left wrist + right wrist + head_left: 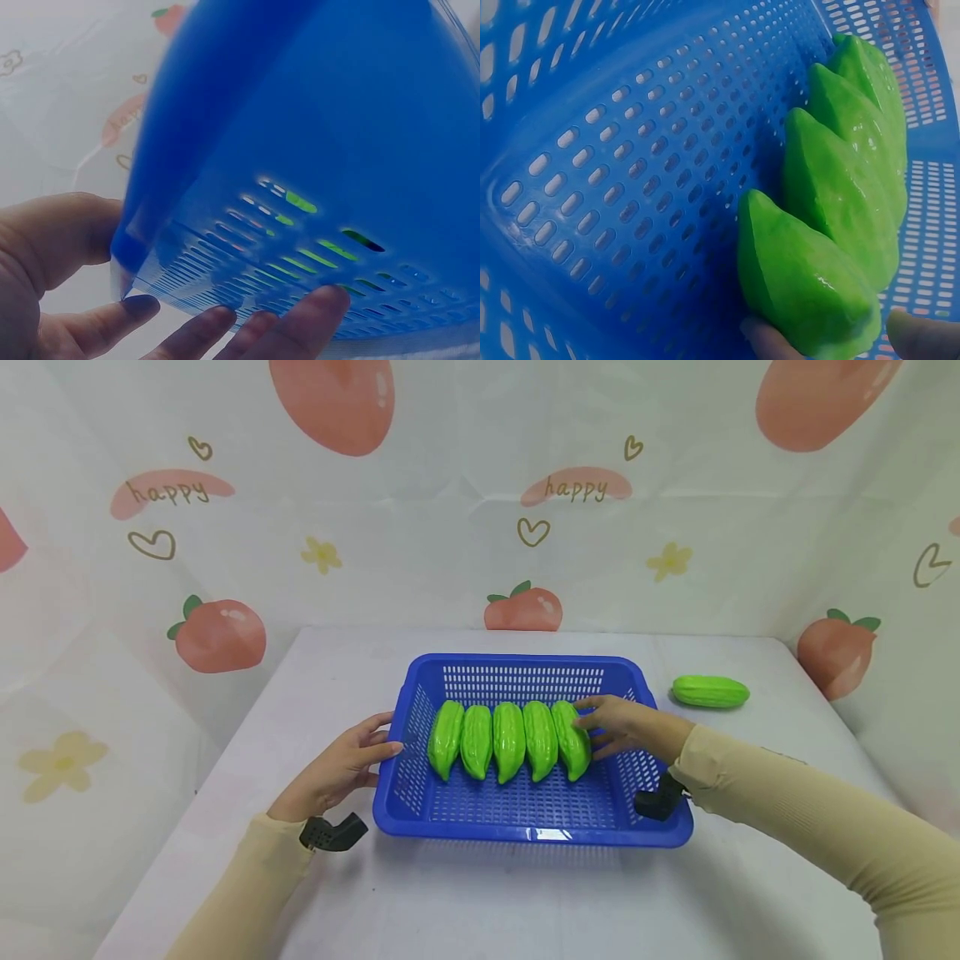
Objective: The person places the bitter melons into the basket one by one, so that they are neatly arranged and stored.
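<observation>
A blue plastic basket (525, 835) with slotted walls stands on the white table. Inside it, several glossy green bitter melons (509, 742) lie side by side in a row, tapered tips toward the near side. My left hand (341, 768) grips the basket's left rim, thumb over the edge and fingers against the outer wall (247, 247). Reaching over the right side, my right hand (618, 724) holds the rightmost bitter melon (806, 277) near its far end, with thumb and fingers on either side. Part of that grip falls outside the right wrist view.
Another bitter melon (710, 692) lies on the table (337, 677) beyond the basket's right side. White cloth printed with peaches (221, 637) and hearts hangs behind the table and at its sides.
</observation>
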`<state>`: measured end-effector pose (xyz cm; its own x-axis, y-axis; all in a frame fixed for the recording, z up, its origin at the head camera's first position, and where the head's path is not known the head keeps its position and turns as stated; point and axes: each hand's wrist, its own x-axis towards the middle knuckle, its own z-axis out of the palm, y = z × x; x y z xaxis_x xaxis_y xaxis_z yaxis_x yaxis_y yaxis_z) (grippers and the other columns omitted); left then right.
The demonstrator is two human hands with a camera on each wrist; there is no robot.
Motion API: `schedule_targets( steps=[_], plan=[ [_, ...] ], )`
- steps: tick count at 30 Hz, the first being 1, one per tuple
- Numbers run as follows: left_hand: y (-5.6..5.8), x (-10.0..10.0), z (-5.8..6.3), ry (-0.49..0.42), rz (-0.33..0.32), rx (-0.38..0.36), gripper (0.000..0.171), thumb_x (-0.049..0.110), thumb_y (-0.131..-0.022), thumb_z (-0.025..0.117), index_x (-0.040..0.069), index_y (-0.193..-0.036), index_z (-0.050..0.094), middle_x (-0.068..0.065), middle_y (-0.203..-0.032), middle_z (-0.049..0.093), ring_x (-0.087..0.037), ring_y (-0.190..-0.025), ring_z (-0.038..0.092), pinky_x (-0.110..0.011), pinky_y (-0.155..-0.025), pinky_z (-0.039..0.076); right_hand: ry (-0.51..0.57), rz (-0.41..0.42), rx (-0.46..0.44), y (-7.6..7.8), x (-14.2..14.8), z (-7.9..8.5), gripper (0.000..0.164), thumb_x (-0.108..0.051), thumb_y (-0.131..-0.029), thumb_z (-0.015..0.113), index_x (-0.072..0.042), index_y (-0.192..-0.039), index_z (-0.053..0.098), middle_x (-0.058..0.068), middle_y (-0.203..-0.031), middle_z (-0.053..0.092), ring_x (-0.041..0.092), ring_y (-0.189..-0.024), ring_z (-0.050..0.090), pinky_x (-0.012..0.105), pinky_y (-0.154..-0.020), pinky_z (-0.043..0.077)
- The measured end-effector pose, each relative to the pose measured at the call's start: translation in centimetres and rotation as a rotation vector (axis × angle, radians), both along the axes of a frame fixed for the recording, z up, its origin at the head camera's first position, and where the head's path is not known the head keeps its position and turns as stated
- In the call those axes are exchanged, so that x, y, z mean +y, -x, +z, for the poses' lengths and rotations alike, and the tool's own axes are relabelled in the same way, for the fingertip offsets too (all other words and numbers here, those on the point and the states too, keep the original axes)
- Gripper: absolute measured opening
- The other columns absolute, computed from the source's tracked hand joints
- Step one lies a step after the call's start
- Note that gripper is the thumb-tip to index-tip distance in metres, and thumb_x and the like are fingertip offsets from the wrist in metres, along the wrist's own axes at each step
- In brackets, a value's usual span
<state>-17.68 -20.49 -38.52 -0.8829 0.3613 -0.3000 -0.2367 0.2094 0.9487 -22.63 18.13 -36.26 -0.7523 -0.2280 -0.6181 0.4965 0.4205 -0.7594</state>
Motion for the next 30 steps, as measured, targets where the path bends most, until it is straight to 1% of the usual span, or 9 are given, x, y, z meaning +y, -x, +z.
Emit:
schedule_targets(
  steps=[8, 15, 18, 22, 28, 30],
  plan=[
    [0.0, -0.1, 0.1, -0.01, -0.025, 0.011, 0.073, 0.028, -0.095, 0.061, 0.014, -0.153, 0.019, -0.024, -0.144, 0.044, -0.028, -0.107, 0.065, -0.047, -0.088, 0.056, 0.008, 0.018, 0.003, -0.4, 0.2, 0.8, 0.059, -0.008, -0.102, 0.041, 0.004, -0.152, 0.012, 0.035, -0.152, 0.017, 0.056, -0.137, 0.025, 0.06, -0.102, 0.042],
    [-0.1, -0.1, 0.2, -0.01, -0.028, 0.009, 0.073, 0.026, -0.096, 0.061, 0.013, -0.154, 0.018, -0.024, -0.145, 0.043, -0.028, -0.109, 0.064, -0.048, -0.088, 0.055, 0.028, 0.043, 0.038, -0.9, 0.6, 1.8, 0.061, -0.009, -0.103, 0.04, 0.005, -0.152, 0.007, 0.037, -0.153, 0.01, 0.058, -0.138, 0.016, 0.061, -0.104, 0.038],
    [-0.1, 0.0, 0.2, -0.007, -0.025, 0.009, 0.073, 0.025, -0.096, 0.061, 0.013, -0.154, 0.018, -0.024, -0.145, 0.043, -0.029, -0.109, 0.064, -0.048, -0.088, 0.055, 0.029, 0.061, 0.06, -1.4, 0.7, 2.4, 0.061, -0.01, -0.103, 0.041, 0.005, -0.152, 0.008, 0.037, -0.153, 0.012, 0.057, -0.138, 0.018, 0.061, -0.103, 0.039],
    [-0.1, 0.0, 0.2, -0.007, -0.027, 0.011, 0.073, 0.026, -0.096, 0.061, 0.013, -0.154, 0.018, -0.024, -0.146, 0.042, -0.029, -0.11, 0.064, -0.048, -0.089, 0.055, 0.035, 0.104, 0.1, -2.0, 0.9, 3.5, 0.06, -0.012, -0.103, 0.042, 0.003, -0.152, 0.011, 0.035, -0.152, 0.018, 0.054, -0.137, 0.026, 0.058, -0.102, 0.042],
    [0.0, -0.1, 0.1, -0.012, -0.031, 0.014, 0.073, 0.026, -0.096, 0.061, 0.013, -0.154, 0.018, -0.025, -0.145, 0.043, -0.029, -0.109, 0.064, -0.048, -0.088, 0.055, 0.139, 0.162, 0.176, -2.3, 2.2, 5.3, 0.062, -0.009, -0.101, 0.043, 0.004, -0.152, 0.011, 0.034, -0.15, 0.024, 0.049, -0.135, 0.036, 0.055, -0.105, 0.04],
    [0.0, -0.1, 0.1, -0.013, -0.032, 0.015, 0.073, 0.026, -0.096, 0.061, 0.012, -0.153, 0.018, -0.025, -0.144, 0.043, -0.029, -0.109, 0.064, -0.048, -0.088, 0.055, 0.173, 0.167, 0.209, -2.3, 2.8, 6.0, 0.061, -0.008, -0.1, 0.044, 0.004, -0.151, 0.013, 0.032, -0.147, 0.029, 0.043, -0.13, 0.044, 0.054, -0.106, 0.04]
  ],
)
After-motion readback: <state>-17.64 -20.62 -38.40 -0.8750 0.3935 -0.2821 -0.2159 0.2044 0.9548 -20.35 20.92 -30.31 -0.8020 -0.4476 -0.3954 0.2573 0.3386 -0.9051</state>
